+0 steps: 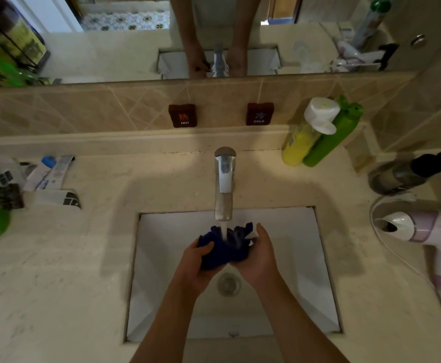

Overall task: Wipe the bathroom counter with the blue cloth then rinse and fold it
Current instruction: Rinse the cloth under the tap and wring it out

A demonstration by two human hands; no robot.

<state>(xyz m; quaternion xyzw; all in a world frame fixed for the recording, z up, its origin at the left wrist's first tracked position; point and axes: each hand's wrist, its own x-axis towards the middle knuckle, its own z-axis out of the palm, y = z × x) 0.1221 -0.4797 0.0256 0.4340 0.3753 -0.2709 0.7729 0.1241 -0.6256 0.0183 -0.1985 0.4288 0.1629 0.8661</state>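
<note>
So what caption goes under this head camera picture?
Both hands, left hand and right hand, hold a bunched dark-blue cloth under the running chrome tap.

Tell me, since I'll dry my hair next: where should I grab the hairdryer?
Grip the hairdryer by its long handle, coming from the front counter edge. It lies on its side, the handle pointing toward you, the nozzle facing the sink.

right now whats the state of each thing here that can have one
faucet: running, water falling onto the cloth
blue cloth: bunched up, wet, held over the sink
left hand: gripping the cloth
right hand: gripping the cloth
sink: drain open, not filled
hair dryer: lying on the counter
green bottle: leaning on the wall, capped
</note>
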